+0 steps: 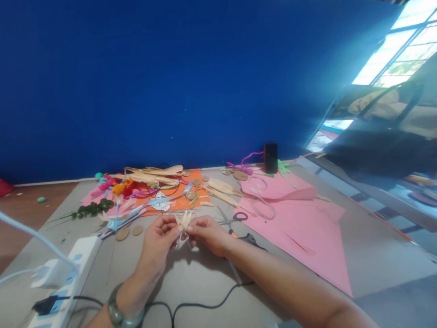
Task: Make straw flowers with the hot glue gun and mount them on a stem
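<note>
In the middle of the table my left hand (157,241) and my right hand (210,233) meet, closed on a small pale straw flower (185,219). Its pointed tips fan upward between my thumbs and fingers, and thin strands hang below. The fingertips partly hide its base. A pair of scissors (241,216) with dark handles lies just beyond my right hand. Partly behind my right forearm is a black and orange tool (247,238), perhaps a glue gun, with a black cord (205,306) running across the front.
Pink paper sheets (307,228) spread at right, beside a phone (271,158) standing upright. Dried tan strips (153,175) lie over orange paper (196,180). Wooden discs (122,233), a green leaf sprig (92,208) and a white power strip (80,259) are at left. A blue wall (170,82) rises behind.
</note>
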### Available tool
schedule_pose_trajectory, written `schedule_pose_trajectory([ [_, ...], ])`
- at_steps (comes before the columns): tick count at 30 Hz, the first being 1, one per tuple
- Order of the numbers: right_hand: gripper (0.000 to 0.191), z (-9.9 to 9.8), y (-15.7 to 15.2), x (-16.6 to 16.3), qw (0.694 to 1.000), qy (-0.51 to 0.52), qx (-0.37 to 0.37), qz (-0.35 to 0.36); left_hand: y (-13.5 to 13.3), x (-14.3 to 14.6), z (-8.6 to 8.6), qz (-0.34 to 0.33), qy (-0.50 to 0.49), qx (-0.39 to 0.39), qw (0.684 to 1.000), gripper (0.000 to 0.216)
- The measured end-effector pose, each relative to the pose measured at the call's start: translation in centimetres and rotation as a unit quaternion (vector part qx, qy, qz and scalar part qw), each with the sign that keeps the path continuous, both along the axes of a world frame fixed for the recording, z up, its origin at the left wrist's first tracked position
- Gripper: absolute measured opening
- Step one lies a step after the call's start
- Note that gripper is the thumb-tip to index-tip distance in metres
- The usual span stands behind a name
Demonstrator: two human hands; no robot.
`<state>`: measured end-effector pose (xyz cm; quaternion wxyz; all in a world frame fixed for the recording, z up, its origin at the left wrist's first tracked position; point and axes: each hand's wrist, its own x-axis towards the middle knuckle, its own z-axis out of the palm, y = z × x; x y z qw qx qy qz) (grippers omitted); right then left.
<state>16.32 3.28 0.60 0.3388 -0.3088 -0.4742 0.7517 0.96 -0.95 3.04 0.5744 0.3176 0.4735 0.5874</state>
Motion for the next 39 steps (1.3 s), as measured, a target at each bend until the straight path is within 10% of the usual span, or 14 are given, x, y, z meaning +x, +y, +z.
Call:
schedule_pose_trajectory([
  [39,0.032,0.8,-1.9,-1.1,0.997,0.013,0.041,-0.056,-0.9,0.5,0.4,0.051,0.06,0.02,0.997,0.034],
])
